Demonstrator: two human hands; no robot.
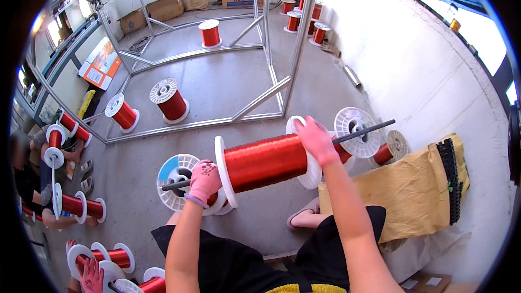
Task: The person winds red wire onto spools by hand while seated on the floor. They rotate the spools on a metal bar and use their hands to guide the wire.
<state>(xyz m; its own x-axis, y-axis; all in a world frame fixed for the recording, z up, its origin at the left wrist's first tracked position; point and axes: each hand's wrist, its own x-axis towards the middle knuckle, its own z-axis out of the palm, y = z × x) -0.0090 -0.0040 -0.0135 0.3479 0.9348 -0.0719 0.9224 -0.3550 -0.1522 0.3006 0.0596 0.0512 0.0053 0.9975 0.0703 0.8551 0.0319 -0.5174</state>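
Note:
A large spool of red wire [266, 163] lies sideways in front of me, with a dark rod [363, 131] running through its white core and sticking out at both ends. My left hand [205, 182], in a pink glove, is closed around the rod beside the left flange. My gloved right hand [316, 138] grips the right flange from above, with its fingers bent over the rim; part of the grip is hidden. Below the rod's left end stands a white-ended spool [176, 171] with a blue patch. Another spool [358, 125] stands under its right end.
Several red spools stand about the floor, one [169, 100] inside a metal frame [260, 100]. Yellow-brown sacking [380, 195] lies at my right, near the white wall [401, 65]. At the left, other people handle spools; one pink-gloved hand [92, 276] shows at lower left.

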